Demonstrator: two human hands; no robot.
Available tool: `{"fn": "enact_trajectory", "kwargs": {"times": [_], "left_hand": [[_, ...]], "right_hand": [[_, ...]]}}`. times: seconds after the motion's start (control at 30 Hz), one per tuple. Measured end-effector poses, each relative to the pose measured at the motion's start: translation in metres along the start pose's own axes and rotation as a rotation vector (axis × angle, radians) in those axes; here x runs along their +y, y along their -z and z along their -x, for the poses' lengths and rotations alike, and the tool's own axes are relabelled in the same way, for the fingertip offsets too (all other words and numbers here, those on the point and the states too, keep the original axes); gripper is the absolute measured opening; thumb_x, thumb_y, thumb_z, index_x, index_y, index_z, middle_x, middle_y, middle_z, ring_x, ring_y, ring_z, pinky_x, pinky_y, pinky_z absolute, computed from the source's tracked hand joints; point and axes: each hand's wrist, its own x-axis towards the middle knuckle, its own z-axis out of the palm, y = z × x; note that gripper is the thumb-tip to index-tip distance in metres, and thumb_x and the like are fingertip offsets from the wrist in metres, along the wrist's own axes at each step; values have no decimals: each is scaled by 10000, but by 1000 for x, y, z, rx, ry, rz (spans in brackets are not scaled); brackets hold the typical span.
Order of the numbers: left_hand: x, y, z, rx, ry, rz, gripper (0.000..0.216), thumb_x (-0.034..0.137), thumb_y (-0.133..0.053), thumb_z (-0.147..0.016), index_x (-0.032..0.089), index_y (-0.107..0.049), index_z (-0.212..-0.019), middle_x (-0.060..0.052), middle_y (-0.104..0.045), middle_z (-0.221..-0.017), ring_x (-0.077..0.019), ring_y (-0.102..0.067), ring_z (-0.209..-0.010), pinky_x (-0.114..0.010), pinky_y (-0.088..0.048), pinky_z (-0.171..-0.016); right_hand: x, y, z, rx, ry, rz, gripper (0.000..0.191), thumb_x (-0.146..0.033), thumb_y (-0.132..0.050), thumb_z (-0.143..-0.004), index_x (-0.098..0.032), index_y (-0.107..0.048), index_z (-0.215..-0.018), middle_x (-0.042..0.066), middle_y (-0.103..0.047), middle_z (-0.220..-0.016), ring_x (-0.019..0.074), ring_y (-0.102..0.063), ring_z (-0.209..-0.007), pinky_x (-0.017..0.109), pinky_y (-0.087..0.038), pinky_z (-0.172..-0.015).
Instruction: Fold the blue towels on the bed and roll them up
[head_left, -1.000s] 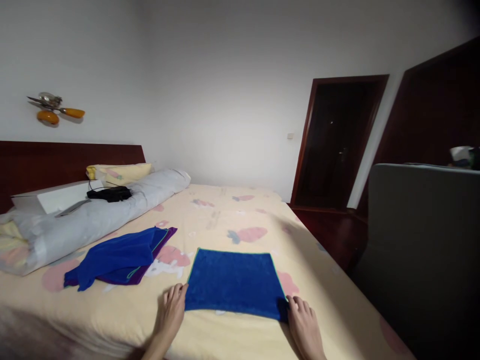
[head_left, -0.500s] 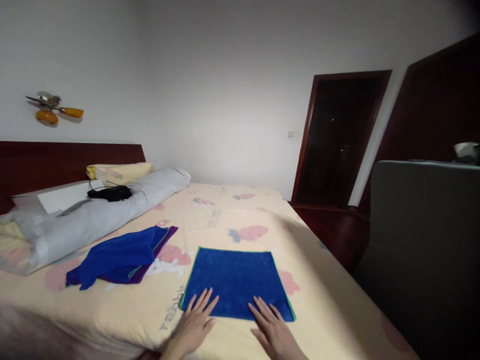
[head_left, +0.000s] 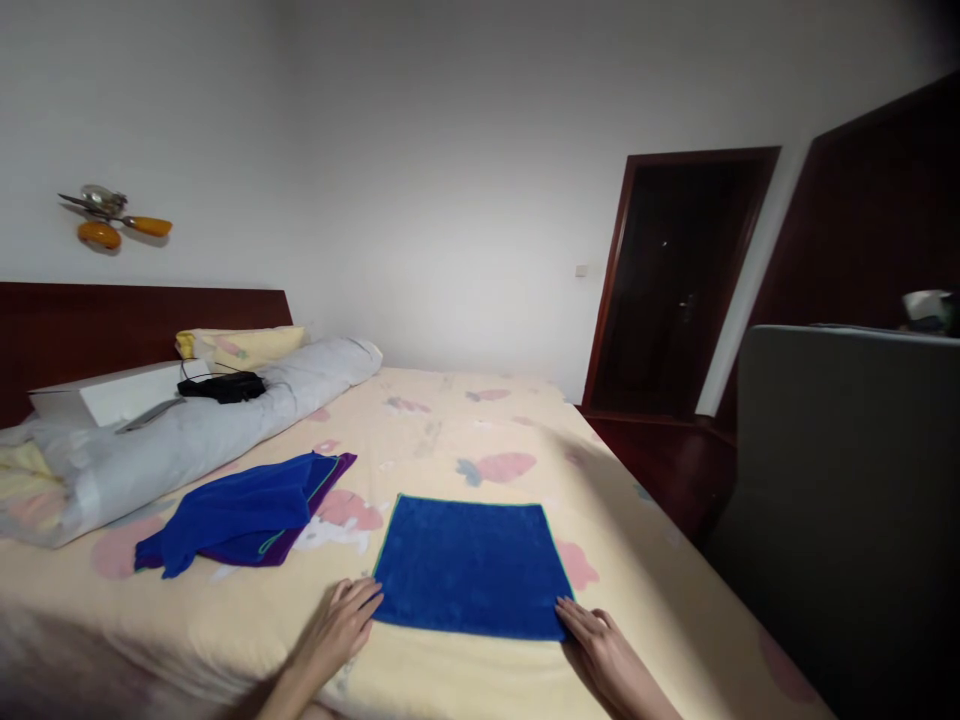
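A square blue cloth (head_left: 474, 568) with thin green edging lies flat in front of me on the bed. At its near left corner, my left hand (head_left: 343, 622) is closed, its fingertips gripping the edge. My right hand (head_left: 606, 645) holds the near right corner in the same way, fingers together and thumb hidden. Off to the left is a loose heap of blue cloths (head_left: 240, 512), rumpled, with a purple cloth (head_left: 289, 545) showing beneath.
The bed sheet (head_left: 450, 420) is cream with strawberry and rabbit prints. A rolled grey quilt (head_left: 225, 440) lies at the left, bearing a black bag-like item (head_left: 223, 386) and a white box (head_left: 135, 392). A dark chair back (head_left: 847, 480) stands at the right.
Both hands have moved outward from lying flat on the cloth to its near corners, and their fingers have closed there. The cloth's near corners have drawn slightly inward.
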Motion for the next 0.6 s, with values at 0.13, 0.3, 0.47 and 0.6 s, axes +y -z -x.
{"fn": "enact_trajectory", "kwargs": {"times": [0.13,0.3,0.47,0.6], "left_hand": [[-3,4,-10,30,169,199,402,101,-508,-793,279,-687,-1106,-12,-696,-1118,-170,-612,-1077,-300,-422,-961],[-5,-5,-44,-64,664,362,243,180,-451,-866,167,-671,-968,-6,-680,-793,-135,-626,-739,-217,-435,-678],[5,-9,-65,-50,794,235,248,102,-475,-820,151,-635,-1003,-38,-673,-910,-199,-619,-958,-294,-401,-844],[22,-13,-64,40,728,14,432,65,-382,-864,179,-602,-1218,-92,-633,-1180,-251,-529,-1174,-423,-329,-1013]], "right_hand": [[2,9,-15,60,-144,-259,362,-271,-378,-872,-152,-693,-1005,127,-697,-1065,262,-658,-960,377,-483,-851],[22,3,-40,113,-320,-481,310,-338,-337,-842,-163,-592,-866,81,-687,-854,208,-643,-792,284,-478,-722],[37,-15,-51,169,-436,-268,211,-246,-386,-776,-161,-579,-793,113,-659,-806,227,-619,-761,316,-458,-706],[25,-23,-49,295,-444,-73,294,-210,-436,-789,-120,-648,-972,183,-648,-986,310,-595,-950,433,-436,-846]]}}
